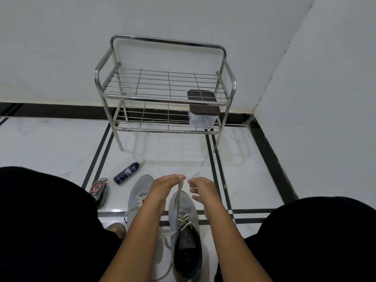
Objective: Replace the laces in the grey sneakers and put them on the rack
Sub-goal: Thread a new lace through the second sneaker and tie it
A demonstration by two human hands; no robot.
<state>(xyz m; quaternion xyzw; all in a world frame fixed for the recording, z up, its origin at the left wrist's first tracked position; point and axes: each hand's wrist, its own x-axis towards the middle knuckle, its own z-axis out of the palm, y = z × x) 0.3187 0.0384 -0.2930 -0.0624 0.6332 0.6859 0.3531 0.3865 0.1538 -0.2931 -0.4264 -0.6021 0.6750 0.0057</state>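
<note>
The lace point(179, 197) I'm working runs almost straight up the frame from the eyelets of the right-hand grey sneaker point(184, 220), low in the centre, to my left hand point(165, 185), whose fingers pinch its free end just above the toe. The sneaker's long axis runs the same way, toe toward the rack, heel opening toward the bottom edge. My right hand point(200, 190) hovers just right of that pinch, fingers loosely curled and holding nothing that I can see, so it is the nearer hand to take the end over or steady the shoe. I judge this shoe is only partly laced.

The other sneaker point(139, 192) lies just left, partly behind my left forearm, with loose lace trailing on the floor point(61, 143).

Further left sit a dark spray can point(126, 173) and a small polish tin point(99, 193). The steel rack point(164, 94) stands in the upper middle against the wall; its top shelf is bare wire, and a lidded box point(202, 117) occupies the lower shelf's right end. My knees close in both lower corners.
</note>
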